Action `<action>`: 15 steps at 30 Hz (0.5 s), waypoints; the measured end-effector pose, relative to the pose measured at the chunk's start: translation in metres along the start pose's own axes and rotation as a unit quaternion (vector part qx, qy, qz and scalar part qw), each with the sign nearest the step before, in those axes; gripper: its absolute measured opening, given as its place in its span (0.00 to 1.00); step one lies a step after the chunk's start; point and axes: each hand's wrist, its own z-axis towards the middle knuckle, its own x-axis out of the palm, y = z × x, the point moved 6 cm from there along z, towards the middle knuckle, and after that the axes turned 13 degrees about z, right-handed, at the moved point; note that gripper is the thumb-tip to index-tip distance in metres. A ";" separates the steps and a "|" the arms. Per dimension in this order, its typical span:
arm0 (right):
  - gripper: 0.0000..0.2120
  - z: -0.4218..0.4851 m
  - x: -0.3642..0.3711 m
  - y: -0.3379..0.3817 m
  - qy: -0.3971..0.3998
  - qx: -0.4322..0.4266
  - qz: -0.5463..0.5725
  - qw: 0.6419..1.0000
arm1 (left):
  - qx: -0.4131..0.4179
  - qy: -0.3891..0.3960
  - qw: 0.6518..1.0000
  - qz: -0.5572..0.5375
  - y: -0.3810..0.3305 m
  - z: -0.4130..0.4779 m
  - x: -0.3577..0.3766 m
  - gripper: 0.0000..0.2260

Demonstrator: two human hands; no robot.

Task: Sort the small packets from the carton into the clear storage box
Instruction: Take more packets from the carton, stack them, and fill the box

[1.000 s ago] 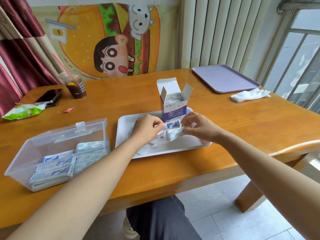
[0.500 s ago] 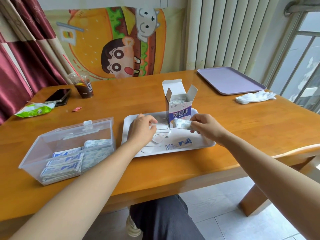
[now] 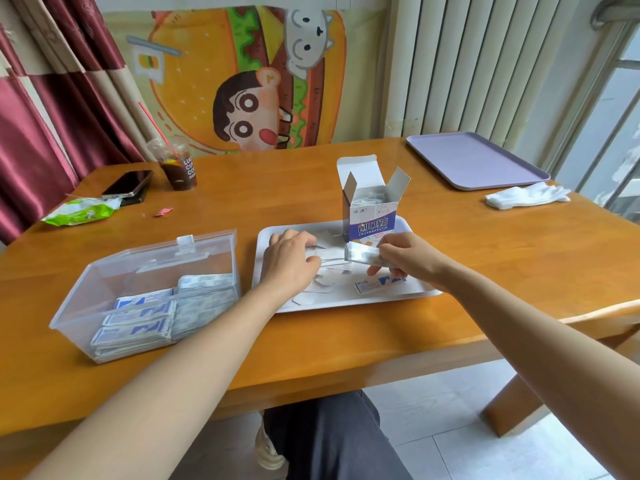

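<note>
Two hands are held low over the white tray (image 3: 265, 237), close together but not touching.

Right hand (image 3: 412, 261): a small bundle of packets (image 3: 360, 254) is pinched between thumb and fingertips. It is held roughly level just above the tray floor, its free end pointed toward the left hand. The bundle is silvery-white, thin and flat, with several layers pressed together; its print is too blurred to be read.

Left hand (image 3: 291, 263): palm down, fingers bent onto the loose white packets (image 3: 325, 275) scattered beneath it. Whether one is pinched cannot be told. Both forearms are bare and stretched forward from the near table edge.

One single packet (image 3: 379, 283), white with blue print, is laid flat on the tray just below the right hand. Just beyond that hand the carton (image 3: 369, 220) is stood upright on the tray, its top flaps open. It is blue and white, and more packets are visible in its mouth.

Left of the left hand, off the tray, the clear storage box (image 3: 104, 271) is set on the wooden table (image 3: 485, 254). Stacked packets (image 3: 138, 323) are laid flat in its nearer half, blue-printed ones to the left, paler ones beside them.

Well beyond the right hand: a lilac tray (image 3: 474, 161) and a white cloth (image 3: 526, 197). Well beyond the left hand: a drink cup (image 3: 176, 164), a phone (image 3: 128, 183) and a green wrapper (image 3: 81, 211).
</note>
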 end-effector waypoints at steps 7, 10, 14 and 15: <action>0.08 0.005 0.004 -0.002 -0.004 -0.004 0.021 1.000 | 0.029 0.007 0.998 0.062 -0.003 0.014 0.010 0.15; 0.09 0.007 0.002 -0.003 -0.011 -0.008 0.031 0.999 | 0.014 -0.001 1.000 -0.007 0.002 0.015 0.005 0.09; 0.10 0.009 -0.003 -0.002 -0.024 -0.016 0.032 0.999 | -0.027 -0.056 0.997 -0.038 0.008 0.013 -0.012 0.14; 0.10 0.009 -0.002 -0.002 -0.021 -0.019 0.029 0.999 | -0.040 -0.070 0.996 -0.039 0.010 0.014 -0.015 0.14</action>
